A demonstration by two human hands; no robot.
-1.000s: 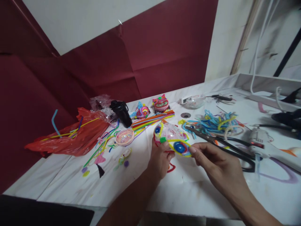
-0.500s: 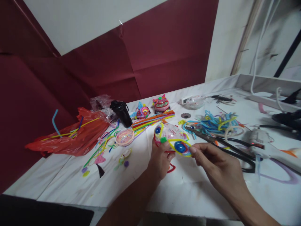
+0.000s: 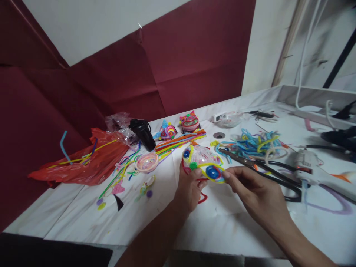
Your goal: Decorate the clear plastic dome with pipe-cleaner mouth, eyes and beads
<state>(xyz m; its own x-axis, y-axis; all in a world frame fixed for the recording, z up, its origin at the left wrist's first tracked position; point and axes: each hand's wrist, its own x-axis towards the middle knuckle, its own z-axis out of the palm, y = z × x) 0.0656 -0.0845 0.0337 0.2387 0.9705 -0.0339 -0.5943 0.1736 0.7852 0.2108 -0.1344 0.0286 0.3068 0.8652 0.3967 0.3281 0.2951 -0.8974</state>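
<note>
Near the middle of the table, my left hand [image 3: 190, 189] is closed round the lower left side of a colourful domed craft piece [image 3: 204, 155]. The piece has a clear, pinkish top, a green dot and a blue eye shape on its left. A yellow-rimmed eye piece [image 3: 213, 172] with a blue centre lies against its front right side. My right hand [image 3: 250, 185] pinches the right tip of that eye piece between thumb and fingers. A red curved strip [image 3: 203, 198] shows just below my left hand.
Black-handled scissors [image 3: 267, 167] and a white glue gun [image 3: 308, 167] lie at the right, near tangled pipe cleaners [image 3: 250, 144]. Behind are two finished-looking craft pieces [image 3: 190, 122] and a black bottle [image 3: 143, 133]. A red plastic bag [image 3: 97, 163] lies left, beside a round pink piece [image 3: 147, 162].
The eye piece and my right fingertips have shifted very slightly left and up, closer against the domed piece. My left hand keeps its hold. The camera view has moved a little.
</note>
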